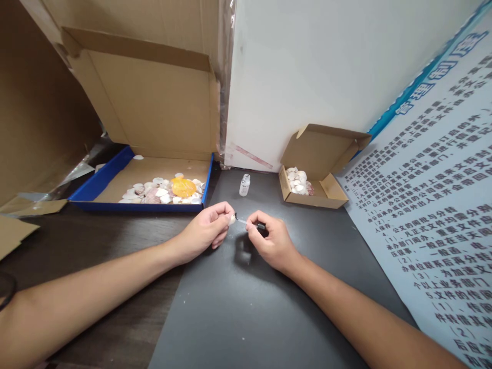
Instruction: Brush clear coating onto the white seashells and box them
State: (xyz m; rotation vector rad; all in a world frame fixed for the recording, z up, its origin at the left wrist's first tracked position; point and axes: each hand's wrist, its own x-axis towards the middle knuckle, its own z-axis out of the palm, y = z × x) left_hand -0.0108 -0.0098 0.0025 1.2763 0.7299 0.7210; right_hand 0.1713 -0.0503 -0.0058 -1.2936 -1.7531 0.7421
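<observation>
My left hand (205, 228) pinches a small whitish shell (232, 220) between thumb and fingers above the grey mat (246, 307). In my right hand (273, 242) is a thin brush (241, 221) with a clear stem and a dark cap-like end. Its dark tip meets the shell's edge, or lies just beside it; I cannot tell which. Behind both hands, a small glass bottle (244, 185) stands upright without a cap. Part of the shell is hidden by my fingers.
At the back left, an open blue-edged cardboard box (140, 206) holds several shells and an orange piece (183, 187). A smaller open box (315, 200) with shells stands at the back right. A printed poster (430, 205) borders the mat; a white panel (292, 77) rises behind.
</observation>
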